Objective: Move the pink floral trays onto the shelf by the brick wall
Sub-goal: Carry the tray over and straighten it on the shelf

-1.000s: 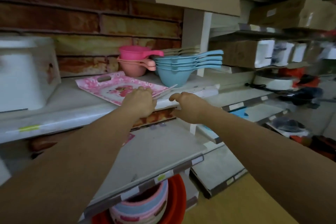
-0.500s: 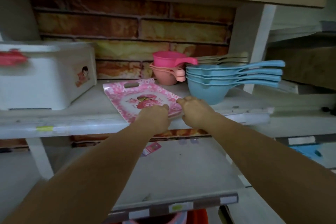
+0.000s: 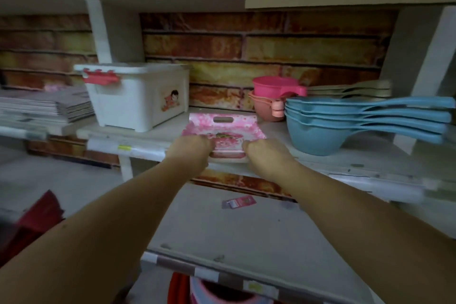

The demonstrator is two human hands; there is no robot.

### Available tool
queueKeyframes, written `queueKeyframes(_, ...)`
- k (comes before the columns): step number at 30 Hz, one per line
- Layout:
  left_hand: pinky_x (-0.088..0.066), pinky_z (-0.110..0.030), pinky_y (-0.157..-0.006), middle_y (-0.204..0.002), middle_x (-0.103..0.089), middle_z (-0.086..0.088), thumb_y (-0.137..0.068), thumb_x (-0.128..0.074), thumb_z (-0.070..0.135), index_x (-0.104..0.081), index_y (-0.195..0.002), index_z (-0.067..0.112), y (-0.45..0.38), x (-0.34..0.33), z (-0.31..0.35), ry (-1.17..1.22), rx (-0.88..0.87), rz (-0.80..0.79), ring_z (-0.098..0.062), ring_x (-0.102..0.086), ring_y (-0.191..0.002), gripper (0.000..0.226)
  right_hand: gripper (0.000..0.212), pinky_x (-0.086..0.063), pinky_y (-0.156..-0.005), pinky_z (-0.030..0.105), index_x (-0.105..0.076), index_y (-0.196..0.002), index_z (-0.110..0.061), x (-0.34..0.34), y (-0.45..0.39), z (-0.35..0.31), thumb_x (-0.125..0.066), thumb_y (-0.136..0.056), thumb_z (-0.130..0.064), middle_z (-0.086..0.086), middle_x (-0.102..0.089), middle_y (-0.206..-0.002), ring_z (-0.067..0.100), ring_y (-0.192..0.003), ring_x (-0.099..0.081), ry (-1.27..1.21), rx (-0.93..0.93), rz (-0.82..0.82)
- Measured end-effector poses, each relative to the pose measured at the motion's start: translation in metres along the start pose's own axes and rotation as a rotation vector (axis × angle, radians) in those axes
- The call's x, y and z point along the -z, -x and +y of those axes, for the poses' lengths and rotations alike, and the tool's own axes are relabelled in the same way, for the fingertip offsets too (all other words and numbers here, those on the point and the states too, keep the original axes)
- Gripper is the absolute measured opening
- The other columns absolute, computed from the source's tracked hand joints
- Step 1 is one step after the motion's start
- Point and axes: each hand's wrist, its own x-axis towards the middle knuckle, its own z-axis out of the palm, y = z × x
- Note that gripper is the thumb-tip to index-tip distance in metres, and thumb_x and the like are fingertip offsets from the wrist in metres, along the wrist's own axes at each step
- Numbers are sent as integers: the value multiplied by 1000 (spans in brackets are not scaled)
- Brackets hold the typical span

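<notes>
both hands (image 3: pixel 190 149) (image 3: pixel 265 153) hide pink tray's (image 3: pixel 222 128) near edge; frame blurry.

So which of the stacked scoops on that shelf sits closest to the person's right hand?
The blue scoops, just right of the right hand; the pink scoops sit farther back against the brick wall.

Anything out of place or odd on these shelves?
One small pink packet lies loose and askew on the lower shelf, away from other stock. The pink floral tray, gripped by both hands, sits squarely on the upper shelf.
</notes>
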Motion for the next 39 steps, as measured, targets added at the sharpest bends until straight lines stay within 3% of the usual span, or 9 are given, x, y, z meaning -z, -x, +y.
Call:
queueKeyframes(7,-43,-30,-75,-115,-61,-7,-91,-49,15,-57,-114,16,86,50,-7,-95,219,90,-26,-57,-108,25,28,-48,-79,33,-53,-121,-14,44,43,-25,-50,-93,-12,12,-65,-116,32,-107,-62,-102,181,213)
queueKeyframes(11,-40,-30,-70,-110,-62,-8,-90,-51,17,-60,-108,15,139,76,-26,-135,366,68,-27,-60,-102,20,29,-39,-69,29,-54,-120,-13,75,58,-58,-51,-92,-7,11,-66,-115,30,-106,-62,-166,309,306)
queueKeyframes(15,-36,-29,-67,-108,-63,-10,-89,-50,15,-60,-105,13,184,99,-44,-163,503,26,-29,-59,-100,19,38,-40,-70,29,-52,-127,-16,97,66,-95,-53,-90,-8,10,-64,-119,31,-107,-61,-249,424,391)
queueKeyframes(21,-37,-32,-66,-114,-60,-9,-91,-53,18,-54,-119,16,249,112,-79,-231,656,-64,-29,-59,-104,28,28,-34,-66,30,-50,-119,-11,122,72,-159,-47,-92,-2,11,-64,-111,31,-100,-62,-317,571,441)
queueKeyframes(29,-44,-33,-71,-115,-60,-7,-91,-50,17,-60,-109,15,299,94,-155,-210,750,-41,-28,-60,-104,20,30,-30,-65,30,-48,-121,-8,143,53,-253,-49,-92,0,11,-65,-111,30,-102,-62,-366,656,469)
queueKeyframes(35,-46,-35,-86,-121,-60,-7,-94,-46,20,-54,-121,19,331,64,-254,-143,731,-25,-27,-57,-111,29,32,-32,-65,30,-47,-124,-4,155,4,-358,-51,-92,0,12,-66,-109,27,-100,-65,-347,633,475)
queueKeyframes(39,-44,-35,-88,-122,-59,-8,-96,-44,20,-51,-125,17,343,49,-322,-159,713,-19,-27,-54,-114,31,33,-34,-66,30,-46,-126,-4,170,-29,-421,-45,-93,1,12,-65,-112,28,-101,-65,-380,633,461)
